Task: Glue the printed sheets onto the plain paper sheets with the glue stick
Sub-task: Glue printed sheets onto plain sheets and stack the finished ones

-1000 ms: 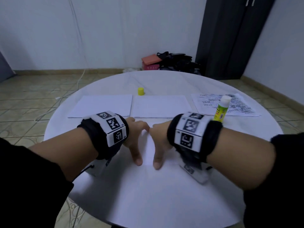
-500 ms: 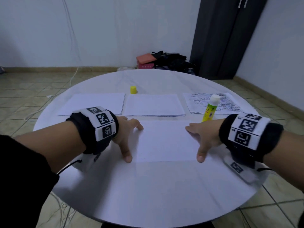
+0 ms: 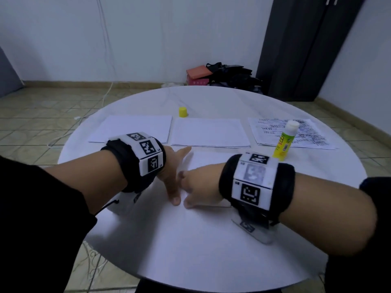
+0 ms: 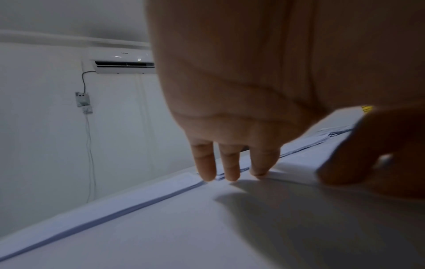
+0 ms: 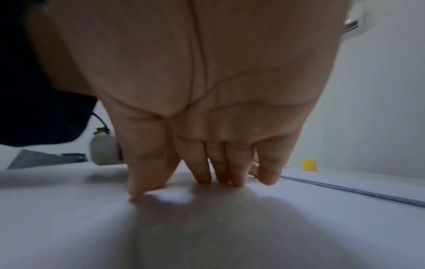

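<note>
Both hands, left hand (image 3: 173, 176) and right hand (image 3: 198, 187), press a white sheet (image 3: 211, 161) flat on the surface (image 3: 190, 250), fingers straight, gripping nothing. The uncapped glue stick (image 3: 284, 142) stands upright just beside the sheet.

A round white table (image 3: 211, 250) fills the middle of the frame. Both hands lie flat on a white sheet (image 3: 209, 161) near the middle. The left hand (image 3: 171, 178) and the right hand (image 3: 198, 191) are side by side, thumbs almost touching. Each wrist wears a black band with black-and-white square marks. Above the hands lie two plain paper stacks (image 3: 209, 133), side by side. A small yellow cap (image 3: 183, 112) stands just above them. At the right, the glue stick (image 3: 284, 142) stands upright with its cap off, on the edge of the printed sheets (image 3: 313, 134). At the top, bags (image 3: 230, 76) sit on the floor beside a dark cupboard (image 3: 306, 49).
</note>
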`<control>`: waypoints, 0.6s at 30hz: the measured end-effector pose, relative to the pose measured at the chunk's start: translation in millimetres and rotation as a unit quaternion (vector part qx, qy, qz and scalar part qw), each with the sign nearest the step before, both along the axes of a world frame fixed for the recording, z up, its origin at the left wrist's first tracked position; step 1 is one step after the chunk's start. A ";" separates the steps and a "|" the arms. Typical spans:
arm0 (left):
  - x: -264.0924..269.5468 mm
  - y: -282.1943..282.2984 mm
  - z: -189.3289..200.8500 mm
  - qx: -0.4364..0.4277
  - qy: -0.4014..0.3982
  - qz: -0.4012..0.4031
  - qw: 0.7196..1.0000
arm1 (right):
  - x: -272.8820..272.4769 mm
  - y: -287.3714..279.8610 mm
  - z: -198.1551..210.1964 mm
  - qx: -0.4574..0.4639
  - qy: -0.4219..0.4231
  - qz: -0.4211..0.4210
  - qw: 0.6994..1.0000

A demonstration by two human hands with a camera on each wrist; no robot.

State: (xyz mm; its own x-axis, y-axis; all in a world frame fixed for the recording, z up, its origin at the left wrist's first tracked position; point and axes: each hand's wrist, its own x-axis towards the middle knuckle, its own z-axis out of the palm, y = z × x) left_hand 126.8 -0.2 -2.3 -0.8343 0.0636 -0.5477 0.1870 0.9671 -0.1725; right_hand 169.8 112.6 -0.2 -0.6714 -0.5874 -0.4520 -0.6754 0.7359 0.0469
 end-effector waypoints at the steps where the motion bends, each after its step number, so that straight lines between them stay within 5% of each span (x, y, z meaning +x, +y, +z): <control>1: -0.2 0.2 -0.1 -0.006 -0.004 -0.011 1.000 | -2.3 -5.7 1.7 0.007 0.003 -0.006 1.000; 6: 5.1 5.6 5.1 -0.013 0.006 -0.055 0.998 | -19.5 3.6 6.8 0.023 0.012 -0.031 0.999; 18: 0.7 5.7 2.7 -0.064 0.019 -0.083 0.994 | -35.2 131.0 3.2 0.092 -0.024 -0.185 0.978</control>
State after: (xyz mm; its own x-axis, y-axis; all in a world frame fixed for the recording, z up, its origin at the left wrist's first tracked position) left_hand 127.5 5.5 0.5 -0.8382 0.1334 -0.5288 0.3325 0.8936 -0.3016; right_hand 134.6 243.6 3.1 -0.7985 -0.2140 -0.5627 -0.3691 0.9124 0.1768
